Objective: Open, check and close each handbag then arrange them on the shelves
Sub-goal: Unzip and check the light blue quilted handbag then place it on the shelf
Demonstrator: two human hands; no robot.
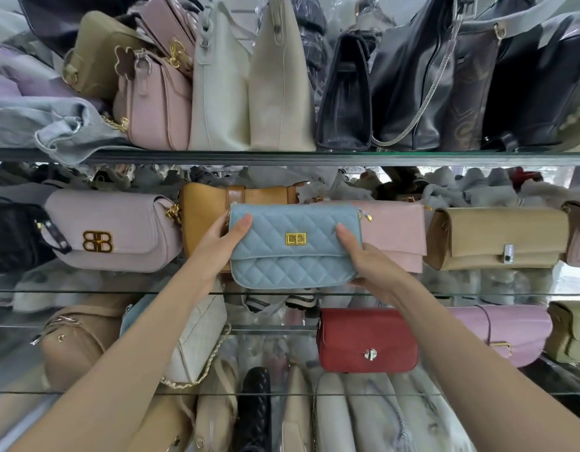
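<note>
While flap seems latched, both hands, left hand (221, 244) and right hand (368, 262), grip blue handbag (293, 247).

A bundle of pale grey-blue cloth (44, 125) is lying at the left end of the top glass shelf (282, 155), and its frayed edge is hanging a little over the front. Above it, a lilac cloth (18, 81) is resting, crumpled. Further back on this shelf, clear plastic wrapping (310, 44) is covering dark items; what they are, I cannot tell. Behind the middle glass shelf (477, 293), many grey and white crumpled lumps (477, 187) are sitting in 1 long row, blurred. Among them, 1 small red thing (523, 176) is showing near the right. Under this shelf, a black and white striped thing (298, 301) is lying.
</note>
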